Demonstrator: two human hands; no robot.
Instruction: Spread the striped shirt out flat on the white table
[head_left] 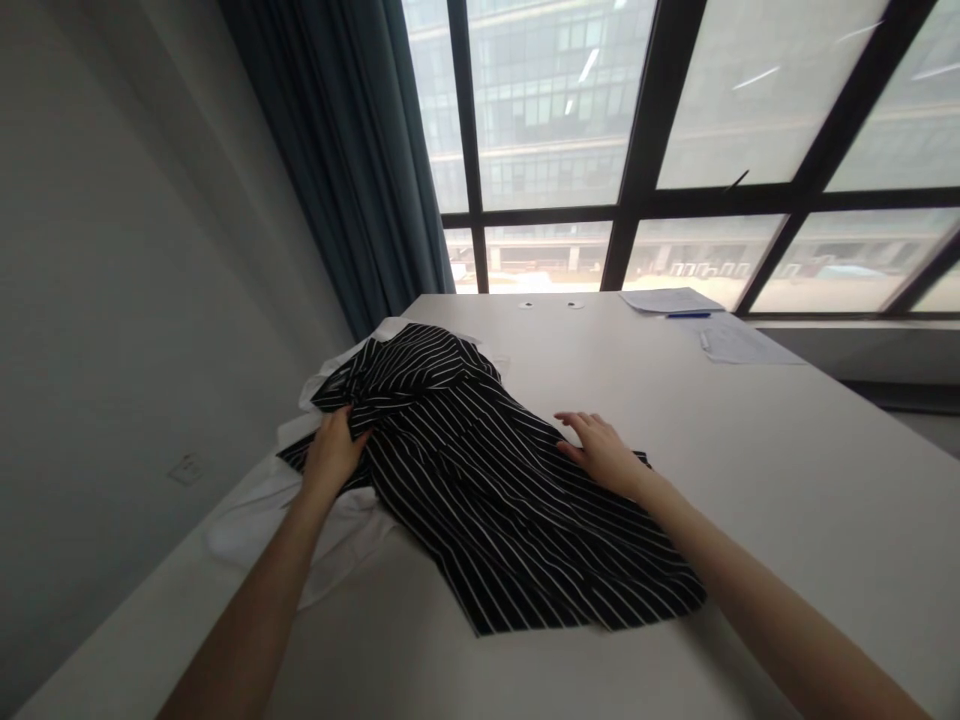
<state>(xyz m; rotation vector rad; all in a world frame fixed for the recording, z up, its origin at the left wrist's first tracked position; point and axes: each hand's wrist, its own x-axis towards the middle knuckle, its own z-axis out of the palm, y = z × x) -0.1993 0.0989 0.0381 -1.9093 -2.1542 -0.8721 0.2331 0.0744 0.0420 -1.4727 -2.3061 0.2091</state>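
The garment (pixel 487 470), black with thin white stripes, lies rumpled on the white surface (pixel 795 490). Its far left end is bunched in overlapping folds; the broader near end spreads flatter, the stripes running down toward its near edge in shallow creases.

The left hand (pixel 334 455) is at the garment's left side, fingers and thumb against the dark folds there. Cloth shows between thumb and fingers, but I cannot tell whether this grip is clenched on it. The right hand (pixel 601 455) is at the garment's right edge, palm down, fingers extended and thumb apart; its grip is released, with nothing in it. Whether it touches the cloth I cannot tell.

White cloth (pixel 337 535) shows along the garment's left and far edges, partly covered by it; one piece or several, I cannot tell.

Beyond the garment, two small fittings (pixel 574 305) sit in the surface. Farther right of the garment lie papers (pixel 667 299), a blue pen (pixel 688 316) at their near edge and a loose sheet (pixel 754 345) closer in.

Left of the garment is a pale wall (pixel 135 250) with a socket (pixel 187 469). Past its far end hang a blue curtain (pixel 352 150) and, to the curtain's right, a dark-framed window (pixel 555 110).
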